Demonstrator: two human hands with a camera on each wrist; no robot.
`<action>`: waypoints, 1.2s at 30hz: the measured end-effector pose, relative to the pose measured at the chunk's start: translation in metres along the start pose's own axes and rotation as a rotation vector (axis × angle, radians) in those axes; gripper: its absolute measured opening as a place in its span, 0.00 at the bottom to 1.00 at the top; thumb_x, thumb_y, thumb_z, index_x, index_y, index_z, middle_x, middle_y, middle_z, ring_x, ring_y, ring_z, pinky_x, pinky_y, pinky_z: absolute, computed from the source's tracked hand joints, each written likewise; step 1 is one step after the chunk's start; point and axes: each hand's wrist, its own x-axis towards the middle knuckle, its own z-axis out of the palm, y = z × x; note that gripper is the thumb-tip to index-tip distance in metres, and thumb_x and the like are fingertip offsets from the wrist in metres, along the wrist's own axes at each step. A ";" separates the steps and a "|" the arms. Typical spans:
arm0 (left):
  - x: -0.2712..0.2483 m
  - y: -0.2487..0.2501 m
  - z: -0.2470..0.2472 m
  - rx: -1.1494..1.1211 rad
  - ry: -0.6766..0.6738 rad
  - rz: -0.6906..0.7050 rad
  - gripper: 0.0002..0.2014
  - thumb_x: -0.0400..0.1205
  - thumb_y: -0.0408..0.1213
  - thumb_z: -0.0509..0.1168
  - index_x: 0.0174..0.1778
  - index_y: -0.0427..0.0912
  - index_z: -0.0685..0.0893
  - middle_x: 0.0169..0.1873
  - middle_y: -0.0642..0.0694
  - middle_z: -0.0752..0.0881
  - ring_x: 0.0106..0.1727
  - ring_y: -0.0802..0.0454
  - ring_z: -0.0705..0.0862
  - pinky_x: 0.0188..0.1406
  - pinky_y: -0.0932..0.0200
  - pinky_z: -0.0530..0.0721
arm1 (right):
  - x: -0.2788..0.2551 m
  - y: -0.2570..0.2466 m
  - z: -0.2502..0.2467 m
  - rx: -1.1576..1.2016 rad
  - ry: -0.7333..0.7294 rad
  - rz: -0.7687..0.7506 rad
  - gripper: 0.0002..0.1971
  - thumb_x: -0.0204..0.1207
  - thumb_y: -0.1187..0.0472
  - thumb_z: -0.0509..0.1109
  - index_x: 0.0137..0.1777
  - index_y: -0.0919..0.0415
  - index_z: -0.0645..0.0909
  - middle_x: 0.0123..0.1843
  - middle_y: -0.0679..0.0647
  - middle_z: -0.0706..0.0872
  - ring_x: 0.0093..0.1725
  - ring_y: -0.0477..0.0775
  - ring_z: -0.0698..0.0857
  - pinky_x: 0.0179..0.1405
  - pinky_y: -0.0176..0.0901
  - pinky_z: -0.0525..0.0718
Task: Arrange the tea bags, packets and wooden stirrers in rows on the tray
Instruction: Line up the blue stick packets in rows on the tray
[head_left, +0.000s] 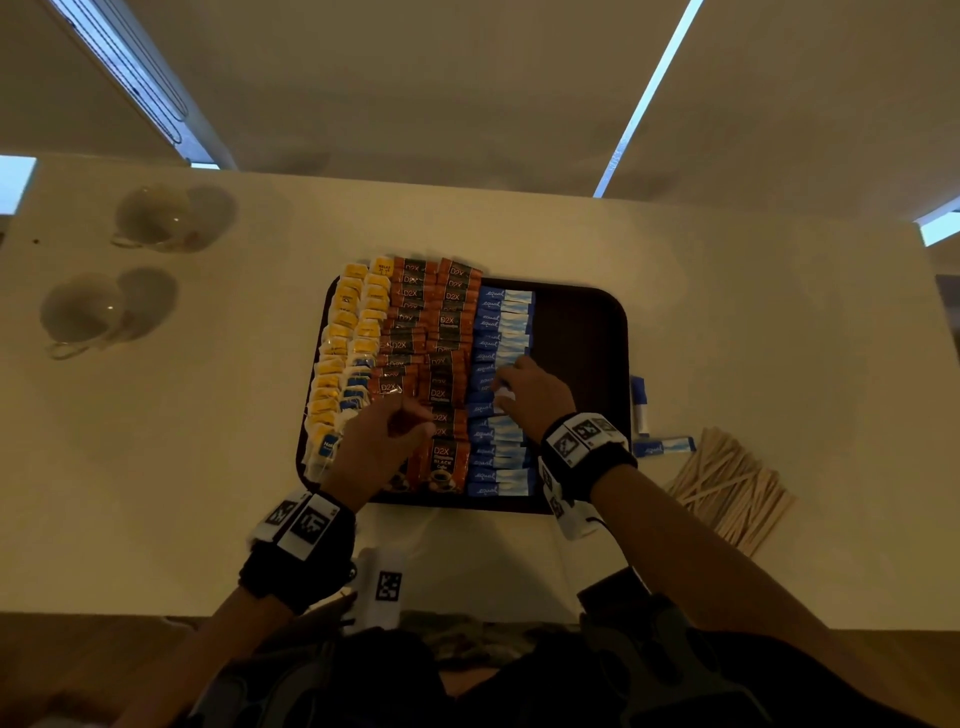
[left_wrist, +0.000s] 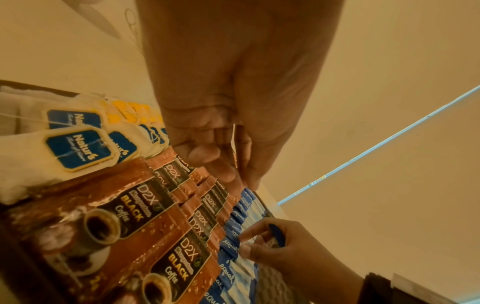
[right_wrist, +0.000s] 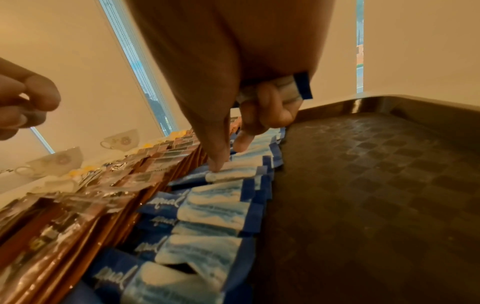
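A pale surface (head_left: 208, 441) runs across the room under closed window blinds (head_left: 415, 93) with slits of daylight between them. Its far edge meets the blinds, its near edge lies at the person's body. A dark tray (head_left: 582, 364) sits at the middle of it; the tray's right part is bare up to the raised rim. On the left part lie rows: tea bags (head_left: 337, 364) with yellow and blue tags, then brown coffee packets (head_left: 441, 332), then blue sweetener packets (head_left: 501, 322). Wooden stirrers (head_left: 727, 488) lie in a loose pile on the surface right of the tray's near corner, with two stray blue packets (head_left: 662, 447) beside the rim. Two cups (head_left: 104, 312) stand well apart at far left. The left hand (head_left: 379, 447) hovers over the coffee row, its fingers (left_wrist: 205, 152) curled, pinching a thin packet edge. The right hand (head_left: 535, 395) presses its fingers (right_wrist: 221, 156) on the blue row while others are curled round a blue packet.
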 end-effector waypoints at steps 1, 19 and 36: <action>-0.001 0.000 0.000 -0.005 0.000 0.001 0.04 0.77 0.35 0.70 0.46 0.44 0.84 0.44 0.52 0.86 0.47 0.58 0.84 0.44 0.69 0.78 | 0.001 -0.001 0.001 -0.002 0.000 0.005 0.10 0.81 0.59 0.63 0.58 0.61 0.79 0.58 0.58 0.75 0.51 0.59 0.82 0.46 0.47 0.79; -0.003 -0.001 -0.001 0.033 0.014 -0.011 0.05 0.78 0.37 0.70 0.48 0.42 0.85 0.45 0.50 0.87 0.47 0.58 0.85 0.40 0.74 0.76 | 0.010 -0.006 0.008 -0.165 0.004 -0.022 0.13 0.85 0.58 0.54 0.59 0.64 0.76 0.60 0.58 0.77 0.48 0.59 0.83 0.39 0.44 0.74; 0.015 0.047 0.019 0.043 -0.167 0.182 0.04 0.78 0.33 0.69 0.46 0.43 0.87 0.40 0.52 0.86 0.38 0.62 0.84 0.35 0.73 0.80 | -0.042 -0.029 -0.058 0.723 -0.526 0.095 0.04 0.80 0.63 0.67 0.44 0.57 0.80 0.32 0.50 0.77 0.25 0.41 0.72 0.24 0.32 0.68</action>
